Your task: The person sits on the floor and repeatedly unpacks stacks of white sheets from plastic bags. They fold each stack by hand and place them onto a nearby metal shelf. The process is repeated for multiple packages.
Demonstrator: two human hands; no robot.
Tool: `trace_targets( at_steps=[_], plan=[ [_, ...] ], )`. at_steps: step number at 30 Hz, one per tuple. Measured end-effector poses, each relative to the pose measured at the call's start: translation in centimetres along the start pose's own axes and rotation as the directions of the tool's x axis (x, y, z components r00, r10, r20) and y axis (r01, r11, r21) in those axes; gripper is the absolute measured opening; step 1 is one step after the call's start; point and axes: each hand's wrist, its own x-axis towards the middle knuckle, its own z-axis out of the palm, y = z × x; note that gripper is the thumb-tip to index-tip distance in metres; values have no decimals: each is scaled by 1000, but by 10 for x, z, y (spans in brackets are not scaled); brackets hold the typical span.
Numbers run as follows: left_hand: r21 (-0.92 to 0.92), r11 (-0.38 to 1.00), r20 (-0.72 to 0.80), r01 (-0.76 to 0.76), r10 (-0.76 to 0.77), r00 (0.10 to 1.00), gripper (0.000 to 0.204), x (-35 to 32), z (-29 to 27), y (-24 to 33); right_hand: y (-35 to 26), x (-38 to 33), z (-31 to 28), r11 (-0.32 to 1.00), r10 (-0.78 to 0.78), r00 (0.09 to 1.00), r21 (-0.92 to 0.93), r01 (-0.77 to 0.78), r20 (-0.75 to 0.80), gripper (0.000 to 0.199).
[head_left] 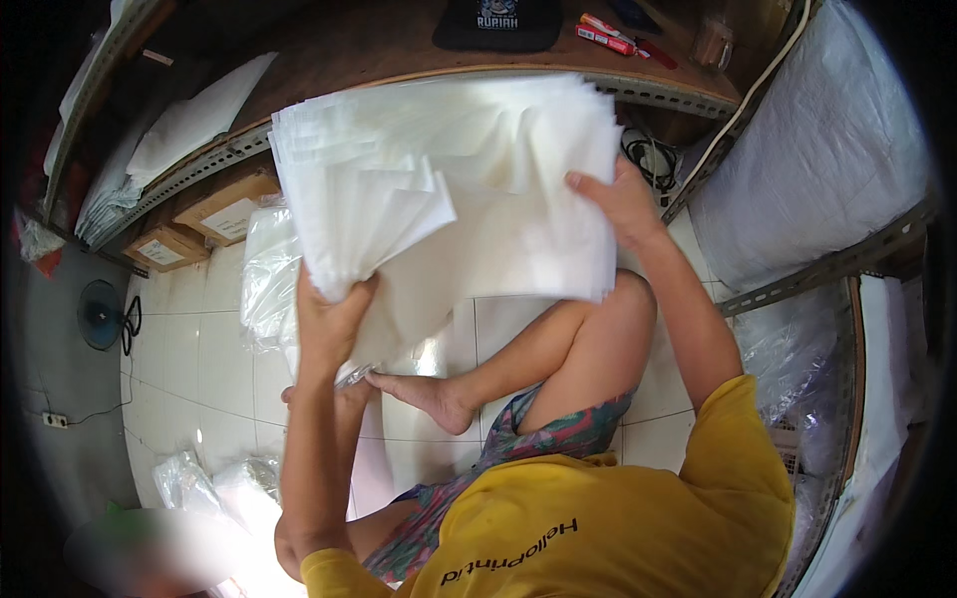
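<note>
Yellow shirt cloth (638,508) lies nearest my camera, over the wearer's torso. I record a stack of thin white sheets (498,249) held up before the shelf (329,60), partly covering my view of the bent legs (608,339). Left hand (334,324): gripping the lower left edge, thumb on top, sheets bunched and fanned there. Right hand (628,204): closed on the right edge, thumb likewise uppermost. I find clear plastic packs (267,289) left of the stack, on the tiled floor (229,369), near two cardboard boxes (194,214).
</note>
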Motion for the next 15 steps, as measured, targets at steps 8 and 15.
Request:
trace_targets(
  at_steps=[8,15],
  plan=[
    [-209,964,-278,-165,103,955,50,-3,128,-121,19,-23,-64,916,-250,909,-387,110,-333,41],
    [-127,990,-79,-58,48,996,63,-51,154,-236,158,-120,-50,998,2,922,-61,-28,-388,55]
  ],
)
